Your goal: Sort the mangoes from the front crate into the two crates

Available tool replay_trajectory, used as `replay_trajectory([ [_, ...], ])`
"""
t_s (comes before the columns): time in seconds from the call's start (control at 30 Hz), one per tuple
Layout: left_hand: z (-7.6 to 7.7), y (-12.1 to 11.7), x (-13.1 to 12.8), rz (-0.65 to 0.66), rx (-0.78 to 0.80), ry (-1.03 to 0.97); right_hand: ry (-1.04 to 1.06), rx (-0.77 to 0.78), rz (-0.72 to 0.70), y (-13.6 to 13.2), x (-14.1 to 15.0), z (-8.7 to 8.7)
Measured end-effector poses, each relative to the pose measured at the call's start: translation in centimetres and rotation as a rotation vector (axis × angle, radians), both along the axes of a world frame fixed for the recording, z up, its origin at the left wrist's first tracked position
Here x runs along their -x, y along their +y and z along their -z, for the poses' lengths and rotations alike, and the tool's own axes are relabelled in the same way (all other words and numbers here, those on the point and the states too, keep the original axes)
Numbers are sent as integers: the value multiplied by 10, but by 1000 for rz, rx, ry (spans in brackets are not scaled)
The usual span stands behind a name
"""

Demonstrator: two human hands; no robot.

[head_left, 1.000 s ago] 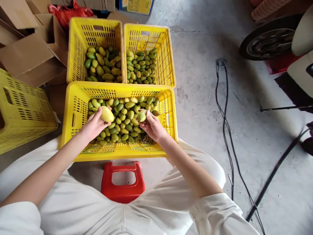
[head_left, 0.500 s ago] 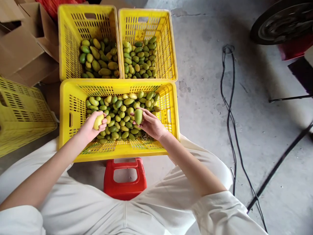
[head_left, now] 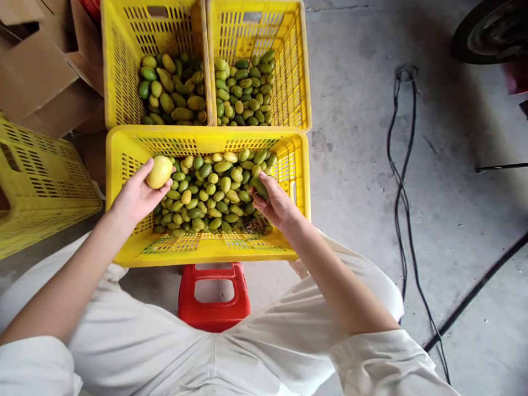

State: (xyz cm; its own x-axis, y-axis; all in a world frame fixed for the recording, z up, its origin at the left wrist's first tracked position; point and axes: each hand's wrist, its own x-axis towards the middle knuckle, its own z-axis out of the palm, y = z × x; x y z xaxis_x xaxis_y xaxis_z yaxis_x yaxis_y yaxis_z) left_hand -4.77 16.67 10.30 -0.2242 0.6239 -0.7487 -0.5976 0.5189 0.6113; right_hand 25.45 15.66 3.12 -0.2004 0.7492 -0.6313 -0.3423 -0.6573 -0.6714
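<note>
My left hand (head_left: 140, 190) is over the left end of the front yellow crate (head_left: 209, 255), its palm turned up and its fingers curled round a plump yellow mango-like fruit (head_left: 159, 172). Over the crate's right part, my right hand (head_left: 274, 202) grips a green mango-like fruit (head_left: 259, 187), partly hidden by the fingers. Below and between the hands lie many small oval fruits (head_left: 214, 192), green to yellow, inside the crate. A dark, crumbly patch (head_left: 258, 224) shows among them near the right front corner.
Behind stand two yellow crates, left (head_left: 124, 71) and right (head_left: 289, 71), both holding similar fruit. Another yellow crate (head_left: 45, 181) and cardboard boxes (head_left: 37, 77) are at left. A red stool (head_left: 214, 313) sits under the front crate. Black cables (head_left: 402, 181) and a wheel (head_left: 490, 33) are at right.
My left hand has turned palm up and moved slightly up and left, showing more of its fruit. My right hand has moved right with the green fruit. The whole view has shifted a little.
</note>
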Motion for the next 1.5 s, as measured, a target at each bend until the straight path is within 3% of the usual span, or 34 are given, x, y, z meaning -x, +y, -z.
replay_trajectory([
  [0.23, 3, 10, 27, -118, -161, 5, -95, -57, 123, 15, -9, -24],
  [0.43, 13, 9, 41, 33, -219, 6, -148, -102, 130, 13, -10, -31],
  [0.63, 1, 4, 24, 171, -212, 25, -99, -79, 12, 17, -10, -28],
  [0.73, -6, 4, 21, 248, -191, -4, -80, -32, 21, 20, -14, -24],
  [0.9, -10, 8, 20, 193, -113, 31, -34, -19, 127, 23, -15, -26],
  [1.23, 6, 3, 23, 11, -190, 35, -142, -61, 57, 24, -18, -41],
  [1.5, 18, 6, 31, 107, -185, 47, -170, -73, 192, 31, -25, -26],
])
